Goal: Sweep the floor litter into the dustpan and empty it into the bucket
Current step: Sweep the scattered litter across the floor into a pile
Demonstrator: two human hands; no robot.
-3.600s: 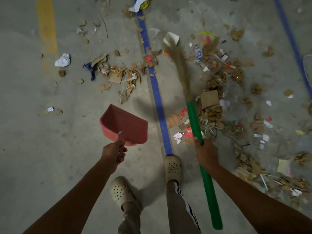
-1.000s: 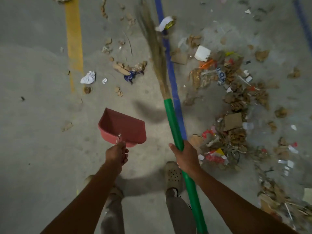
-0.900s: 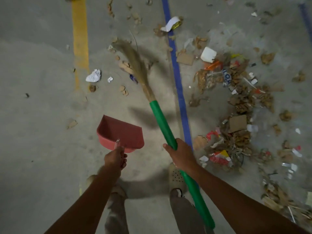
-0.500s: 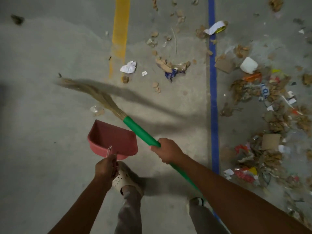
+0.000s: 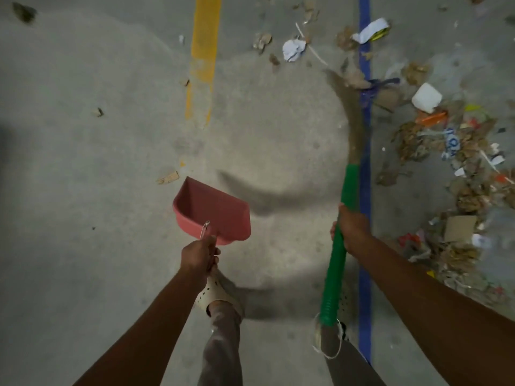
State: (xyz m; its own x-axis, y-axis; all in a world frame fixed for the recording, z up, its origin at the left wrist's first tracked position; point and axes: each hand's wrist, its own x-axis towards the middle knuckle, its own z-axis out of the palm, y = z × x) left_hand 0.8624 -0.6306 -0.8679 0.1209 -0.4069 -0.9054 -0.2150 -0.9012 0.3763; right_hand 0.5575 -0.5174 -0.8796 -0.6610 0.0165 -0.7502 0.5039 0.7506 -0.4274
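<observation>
Pink-red plastic dustpan [image 5: 211,210] sits centre-left in the head view. It is held clear of the concrete floor [image 5: 83,190], mouth facing away from the person, shadow on the floor to its right. Left hand [image 5: 199,256] grips the dustpan's thin handle, fingers curled round it, just above a cream clog [image 5: 211,293]. Right hand [image 5: 352,231] is wrapped round the green handle of the broom [image 5: 338,260], about midway along the green part. The broom points almost straight away from the person, beside the blue floor line [image 5: 365,288]. Its straw bristles [image 5: 354,121] are blurred and lie over that line, tips near a blue rag [image 5: 374,87]. White string loop [image 5: 328,344] hangs at the handle's near end.

The litter pile [image 5: 468,176] spreads right of the blue line: brown crumpled scraps, paper bits, a white block [image 5: 426,97], an orange piece [image 5: 432,117], a cardboard square [image 5: 459,228]. Loose litter at top includes a crumpled white paper [image 5: 292,48]. Yellow line [image 5: 204,51] runs at top centre-left. One cardboard scrap [image 5: 168,177] lies just beyond the dustpan's left corner, not touching it. Dustpan and litter pile are well apart, with the broom between them.
</observation>
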